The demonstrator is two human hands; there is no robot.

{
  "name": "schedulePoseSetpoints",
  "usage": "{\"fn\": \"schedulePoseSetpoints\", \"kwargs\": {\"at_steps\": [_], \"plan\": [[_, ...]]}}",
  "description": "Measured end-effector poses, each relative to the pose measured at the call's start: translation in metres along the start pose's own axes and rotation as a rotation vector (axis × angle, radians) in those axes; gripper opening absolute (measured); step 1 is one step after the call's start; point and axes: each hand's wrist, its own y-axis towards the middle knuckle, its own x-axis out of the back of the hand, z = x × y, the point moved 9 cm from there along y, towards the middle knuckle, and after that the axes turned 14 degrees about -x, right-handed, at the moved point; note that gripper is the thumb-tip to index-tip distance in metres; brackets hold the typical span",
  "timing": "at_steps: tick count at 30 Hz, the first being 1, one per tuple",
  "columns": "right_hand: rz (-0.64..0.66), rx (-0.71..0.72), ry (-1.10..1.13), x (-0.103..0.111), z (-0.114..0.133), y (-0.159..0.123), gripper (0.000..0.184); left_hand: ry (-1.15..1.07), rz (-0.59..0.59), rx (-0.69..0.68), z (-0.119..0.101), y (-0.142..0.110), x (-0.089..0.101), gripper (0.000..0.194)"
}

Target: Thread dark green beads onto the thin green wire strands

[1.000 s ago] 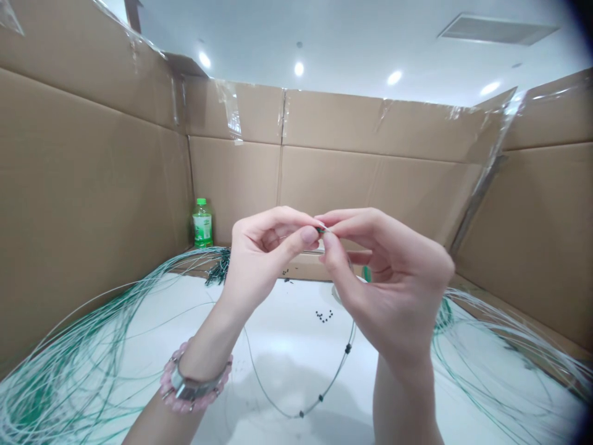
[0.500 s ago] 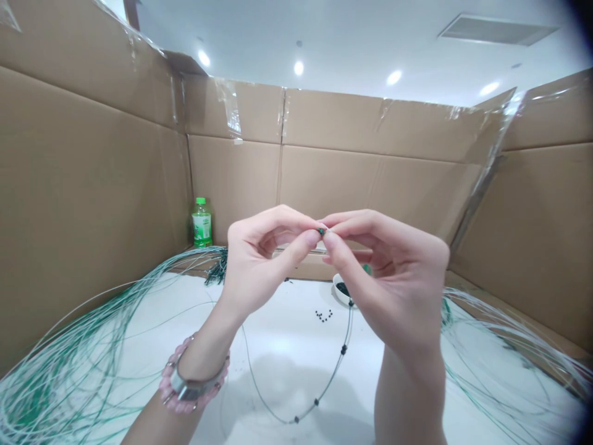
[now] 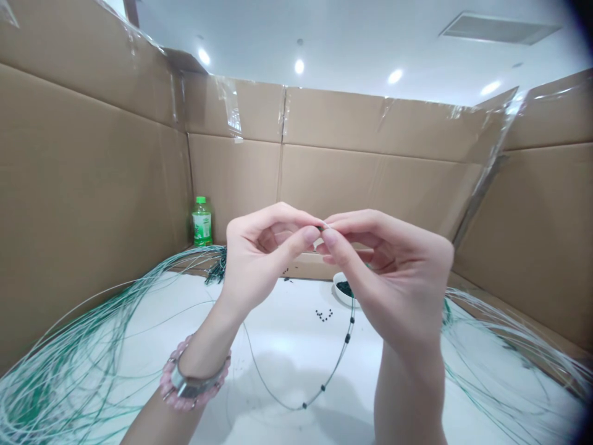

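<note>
My left hand (image 3: 264, 256) and my right hand (image 3: 389, 272) meet in front of me, thumb and forefinger pinched on each side. Between the fingertips a tiny dark green piece (image 3: 319, 228) shows, probably a bead on the cord; the fingers hide most of it. A pale strand sticks out at the right fingertips. From the hands a thin green cord (image 3: 273, 395) hangs in a loop, carrying several small black beads (image 3: 347, 339). Behind my right hand stands a white bowl (image 3: 339, 292) of dark beads, partly covered. Several loose beads (image 3: 324, 316) lie on the white table.
Bundles of green and white cords (image 3: 69, 358) spread over the left side, with more cords (image 3: 500, 334) on the right. A green bottle (image 3: 202, 222) stands in the back left corner. Taped cardboard walls (image 3: 333, 123) enclose the white table (image 3: 185, 309).
The fingertips have shifted slightly around the dark green piece, which shows less now. The hanging loop has risen a little, and its beads sit further right.
</note>
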Motion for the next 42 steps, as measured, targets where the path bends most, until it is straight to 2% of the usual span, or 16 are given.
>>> {"fn": "schedulePoseSetpoints", "kwargs": {"at_steps": [8,12,20,26,42], "plan": [[-0.026,0.017,-0.007,0.002,0.002,0.001,0.012,0.137,-0.006,-0.018,-0.005,-0.001,0.004,0.008],[-0.034,0.035,-0.056,0.002,0.004,0.002,0.014,0.188,-0.048,-0.017,-0.006,-0.001,0.009,0.007],[-0.227,0.189,-0.153,0.012,0.016,-0.007,0.022,0.27,-0.099,-0.022,-0.007,-0.001,0.017,0.005],[-0.182,0.252,-0.284,0.005,0.022,-0.005,0.017,0.3,-0.08,-0.041,-0.011,0.0,0.016,0.005],[-0.194,0.269,-0.312,0.004,0.023,-0.006,0.017,0.309,-0.043,-0.054,-0.013,0.0,0.011,0.006]]}}
